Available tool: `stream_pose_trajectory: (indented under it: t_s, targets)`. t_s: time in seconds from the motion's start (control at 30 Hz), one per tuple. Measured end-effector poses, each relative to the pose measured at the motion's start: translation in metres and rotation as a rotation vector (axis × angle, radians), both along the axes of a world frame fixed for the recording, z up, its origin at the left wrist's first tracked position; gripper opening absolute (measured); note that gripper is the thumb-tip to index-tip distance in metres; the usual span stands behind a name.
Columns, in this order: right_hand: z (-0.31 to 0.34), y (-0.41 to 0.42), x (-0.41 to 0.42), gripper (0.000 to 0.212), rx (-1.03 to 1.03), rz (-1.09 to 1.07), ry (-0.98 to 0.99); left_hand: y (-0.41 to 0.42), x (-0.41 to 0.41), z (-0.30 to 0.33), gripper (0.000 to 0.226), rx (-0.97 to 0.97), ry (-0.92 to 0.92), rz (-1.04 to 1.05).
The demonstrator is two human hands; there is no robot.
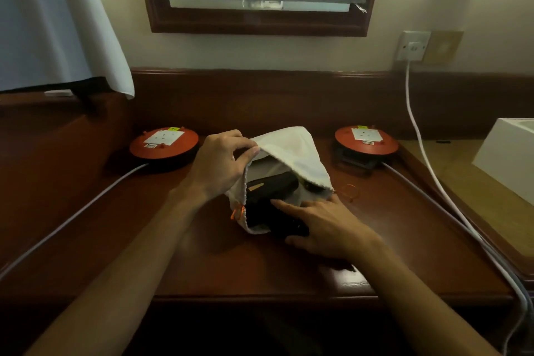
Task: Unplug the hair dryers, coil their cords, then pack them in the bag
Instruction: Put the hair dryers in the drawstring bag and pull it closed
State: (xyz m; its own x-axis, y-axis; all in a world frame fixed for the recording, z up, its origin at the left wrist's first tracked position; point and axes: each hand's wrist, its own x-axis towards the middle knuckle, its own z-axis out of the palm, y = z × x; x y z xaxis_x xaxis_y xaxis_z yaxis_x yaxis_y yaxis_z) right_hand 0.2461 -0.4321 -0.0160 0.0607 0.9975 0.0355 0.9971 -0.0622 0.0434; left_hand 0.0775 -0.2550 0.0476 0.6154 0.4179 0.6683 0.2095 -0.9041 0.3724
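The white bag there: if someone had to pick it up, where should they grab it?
Probably at the open rim of the white bag, from above. The left hand already pinches that edge, lifting the mouth, while the right hand pushes a black hair dryer inside. Gripping lower down would squeeze the contents.

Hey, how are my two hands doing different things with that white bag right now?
The left hand is raised and pinches the white bag by its upper rim, holding the mouth open. The right hand lies low with fingers nearly straight, pressing on a black hair dryer at the opening. The left hand touches cloth only; the right hand touches the dryer. Both work at the bag's mouth on the wooden desk.
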Motion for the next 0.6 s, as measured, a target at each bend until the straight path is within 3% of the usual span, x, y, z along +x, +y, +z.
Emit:
stream_pose_trajectory:
  t_s: [0.13, 0.47, 0.6]
  targets:
    - [-0.004, -0.002, 0.004, 0.079, -0.017, 0.016, 0.182, -0.005, 0.000, 0.001, 0.020, 0.019, 0.009, -0.002]
    - [0.006, 0.039, -0.020, 0.075, 0.152, -0.080, 0.065, -0.015, -0.003, 0.003, 0.015, 0.119, 0.054, -0.087]
    - [0.013, 0.080, -0.036, 0.055, 0.224, -0.150, 0.091, -0.021, -0.001, -0.001, 0.013, 0.138, 0.037, -0.144]
